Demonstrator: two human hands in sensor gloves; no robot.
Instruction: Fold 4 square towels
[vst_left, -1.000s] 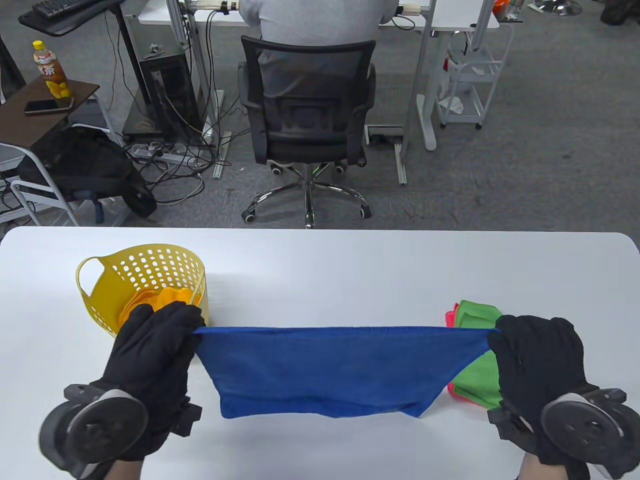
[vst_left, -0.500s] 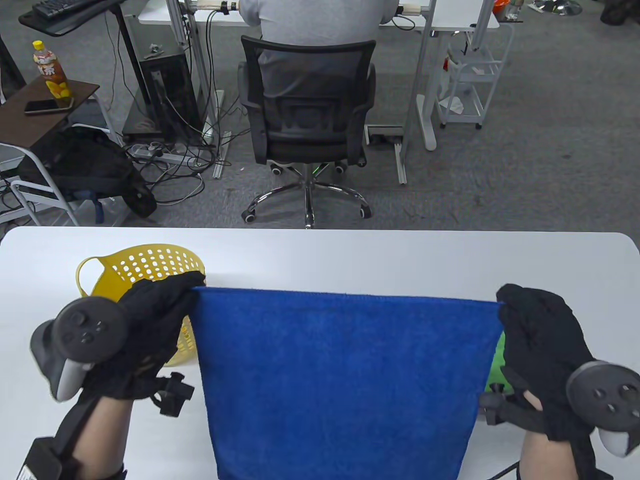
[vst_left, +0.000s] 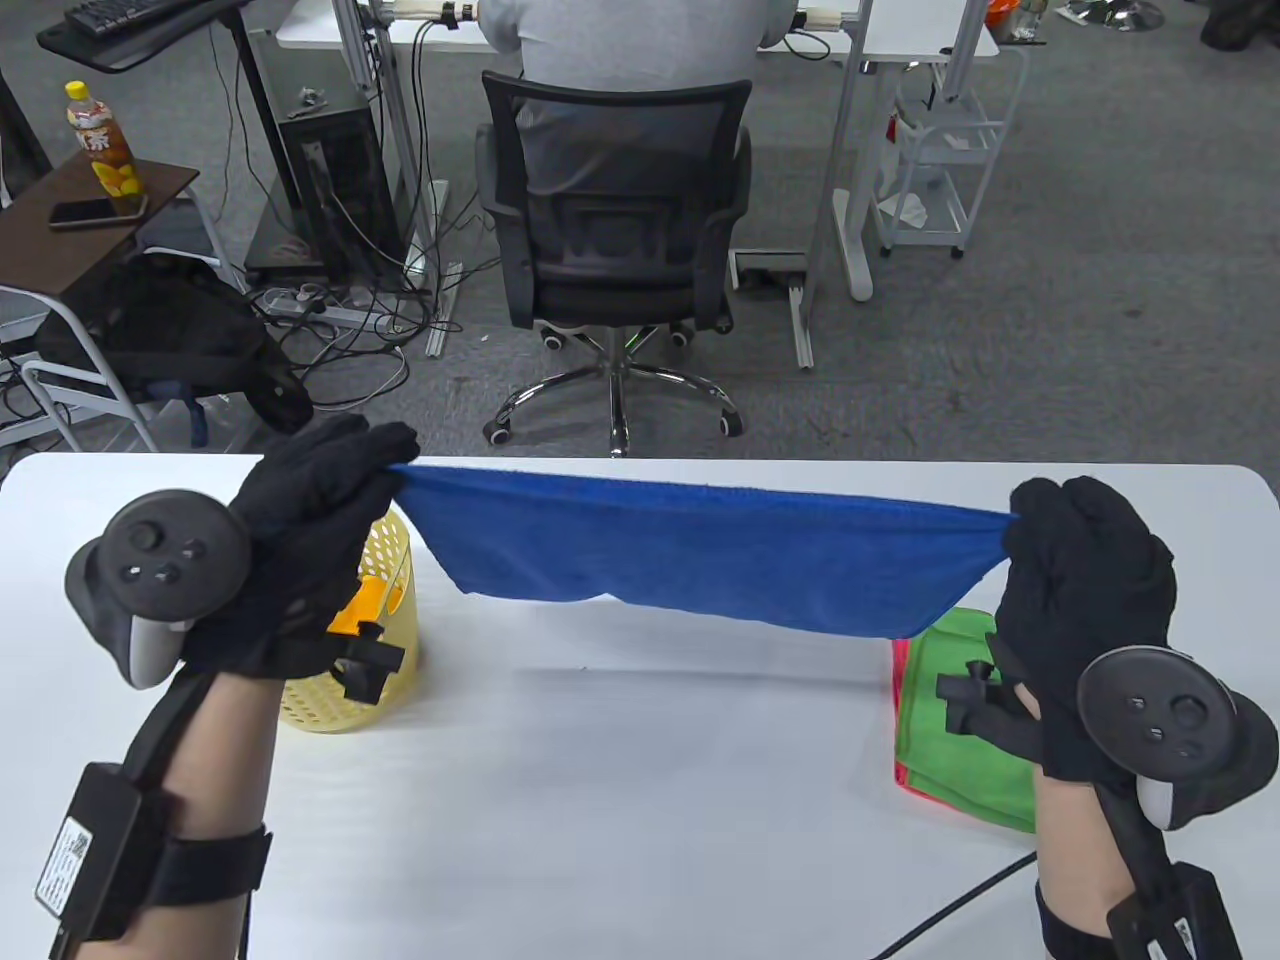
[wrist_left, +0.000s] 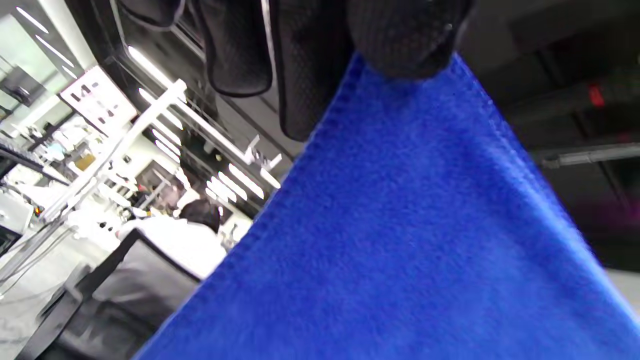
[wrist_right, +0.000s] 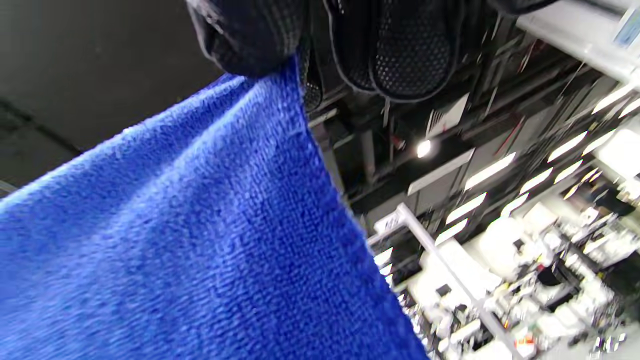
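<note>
A blue towel hangs stretched in the air above the far half of the white table. My left hand pinches its left corner over the yellow basket. My right hand pinches its right corner above the stack. In the left wrist view the blue towel runs from my fingertips. In the right wrist view the towel hangs from my fingertips. A folded green towel lies on a pink one at the right.
An orange towel shows in the yellow basket at the left. A black cable runs across the table's front right. Beyond the far edge stand an office chair with a seated person and desks.
Both hands lifted the blue towel off the table, held it up spread wide, then carried its top edge away toward the far side, so it now hangs short and stretched.
</note>
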